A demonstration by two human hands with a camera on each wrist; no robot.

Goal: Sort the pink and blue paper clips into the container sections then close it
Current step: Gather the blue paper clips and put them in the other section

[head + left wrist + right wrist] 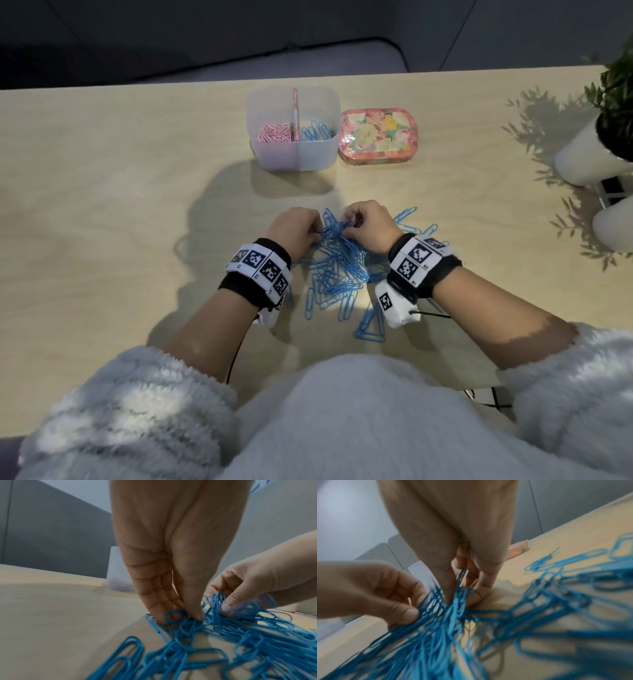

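A heap of blue paper clips (337,274) lies on the wooden table in front of me. My left hand (297,229) and right hand (368,224) meet over its far end, and each pinches a tangled bunch of blue clips (212,609) lifted off the table. In the left wrist view my left fingertips (197,615) close on the clips; in the right wrist view my right fingertips (448,599) do the same. Behind the hands stands the translucent divided container (270,150), with pink clips (274,133) in its left section and blue clips (315,132) in its right section.
The floral lid (378,135) lies on the table just right of the container. White pots (582,154) with a green plant (616,96) stand at the right edge. The table's far edge runs behind the container.
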